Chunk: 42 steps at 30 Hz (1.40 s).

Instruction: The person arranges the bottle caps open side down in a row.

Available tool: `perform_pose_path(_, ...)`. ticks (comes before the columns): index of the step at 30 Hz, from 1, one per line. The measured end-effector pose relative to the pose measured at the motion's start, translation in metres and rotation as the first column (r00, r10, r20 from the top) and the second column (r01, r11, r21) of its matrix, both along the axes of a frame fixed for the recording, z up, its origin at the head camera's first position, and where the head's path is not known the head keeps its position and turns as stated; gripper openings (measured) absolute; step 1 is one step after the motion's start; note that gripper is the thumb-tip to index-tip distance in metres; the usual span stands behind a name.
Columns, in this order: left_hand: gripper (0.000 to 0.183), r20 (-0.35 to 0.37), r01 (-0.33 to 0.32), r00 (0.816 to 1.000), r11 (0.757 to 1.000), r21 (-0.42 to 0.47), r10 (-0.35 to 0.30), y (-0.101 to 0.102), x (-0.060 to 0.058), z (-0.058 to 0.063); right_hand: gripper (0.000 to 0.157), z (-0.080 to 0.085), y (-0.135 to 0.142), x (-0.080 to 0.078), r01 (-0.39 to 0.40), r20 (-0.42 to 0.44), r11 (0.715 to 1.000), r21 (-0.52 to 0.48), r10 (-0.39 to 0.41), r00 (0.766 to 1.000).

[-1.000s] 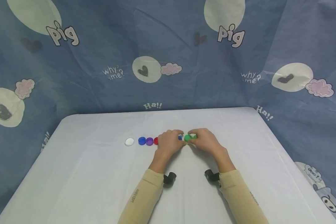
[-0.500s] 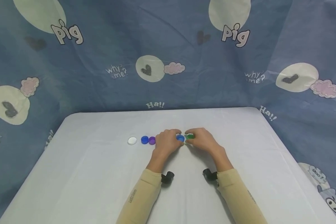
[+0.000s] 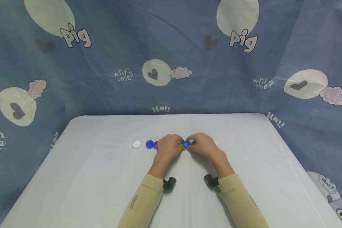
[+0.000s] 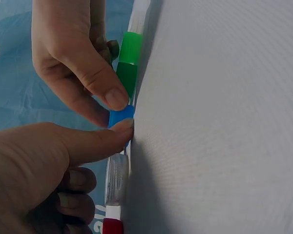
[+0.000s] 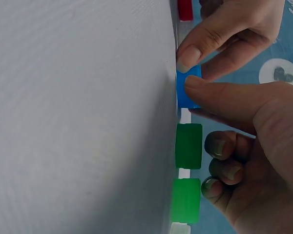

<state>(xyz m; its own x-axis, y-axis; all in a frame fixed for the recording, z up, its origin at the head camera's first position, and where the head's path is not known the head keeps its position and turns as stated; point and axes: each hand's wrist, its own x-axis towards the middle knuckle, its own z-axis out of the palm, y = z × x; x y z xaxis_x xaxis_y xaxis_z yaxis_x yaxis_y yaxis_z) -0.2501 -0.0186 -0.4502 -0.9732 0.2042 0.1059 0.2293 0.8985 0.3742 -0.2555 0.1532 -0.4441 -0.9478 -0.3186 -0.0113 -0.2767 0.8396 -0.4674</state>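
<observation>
A light blue bottle cap sits on the white table between both hands. My left hand pinches its left side with thumb and forefinger. From the other side my right hand pinches it the same way, and the two thumbs almost meet in the right wrist view. Beside the left fingers stand a clear ribbed cap and a red cap. Under the right hand are a dark green cap and a light green cap; the right hand's other fingers are curled near them.
Further left in the row lie a purple cap, a dark blue cap and a white cap. Another white cap shows behind the right wrist. A patterned blue cloth hangs behind the table.
My right hand has moved left from around the green caps to the light blue one. The fingers of both hands have closed in on it. The head view has shifted slightly.
</observation>
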Motion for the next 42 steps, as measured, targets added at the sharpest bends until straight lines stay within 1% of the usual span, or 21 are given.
perform_pose_path(3, 0.033, 0.003, 0.01, 1.0, 1.0, -0.004, -0.01, 0.0, 0.0, -0.001, 0.029, -0.001, 0.0, 0.0, 0.006, 0.0, 1.0, -0.002, -0.006, 1.0)
perform_pose_path(6, 0.032, -0.008, 0.02, 1.0, 1.0, 0.009, -0.02, 0.0, 0.0, 0.0, 0.027, -0.001, 0.002, -0.001, -0.005, -0.01, 1.0, -0.016, 0.005, 1.0)
perform_pose_path(9, 0.032, -0.028, 0.025, 0.999, 0.999, 0.024, -0.024, -0.001, 0.0, 0.001, 0.026, 0.0, 0.005, -0.002, -0.016, -0.014, 0.998, -0.053, 0.015, 1.0)
perform_pose_path(13, 0.034, -0.043, 0.034, 0.999, 0.999, 0.023, -0.033, -0.002, -0.001, 0.002, 0.026, 0.003, 0.007, -0.001, -0.005, 0.013, 0.993, -0.115, 0.006, 1.0)
perform_pose_path(19, 0.033, -0.055, 0.077, 0.996, 0.997, 0.011, -0.076, -0.002, -0.001, 0.001, 0.025, 0.004, 0.011, 0.001, 0.013, 0.047, 0.982, -0.187, -0.005, 0.999)
perform_pose_path(21, 0.033, -0.071, 0.091, 0.993, 0.996, 0.003, -0.09, -0.002, -0.002, 0.001, 0.024, 0.003, 0.012, 0.001, 0.023, 0.057, 0.978, -0.207, -0.011, 0.998)
perform_pose_path(26, 0.032, -0.144, 0.103, 0.984, 0.994, -0.03, -0.106, -0.003, -0.002, 0.001, 0.022, 0.005, 0.013, 0.002, 0.028, 0.08, 0.969, -0.244, -0.008, 0.997)
perform_pose_path(29, 0.029, -0.183, 0.108, 0.976, 0.993, -0.041, -0.114, -0.003, -0.002, 0.001, 0.025, 0.008, 0.014, 0.003, 0.042, 0.103, 0.968, -0.246, -0.017, 0.995)
perform_pose_path(34, 0.027, -0.209, 0.108, 0.971, 0.993, -0.052, -0.117, -0.002, -0.003, 0.001, 0.03, 0.011, 0.016, 0.005, 0.07, 0.138, 0.969, -0.237, -0.038, 0.99)
perform_pose_path(37, 0.027, -0.204, 0.102, 0.973, 0.994, -0.045, -0.109, -0.002, -0.003, 0.001, 0.032, 0.01, 0.018, 0.004, 0.078, 0.125, 0.967, -0.242, -0.049, 0.991)
perform_pose_path(42, 0.025, -0.204, 0.085, 0.975, 0.996, -0.031, -0.09, -0.001, -0.003, 0.001, 0.031, 0.007, 0.019, 0.002, 0.072, 0.047, 0.962, -0.262, -0.062, 0.997)
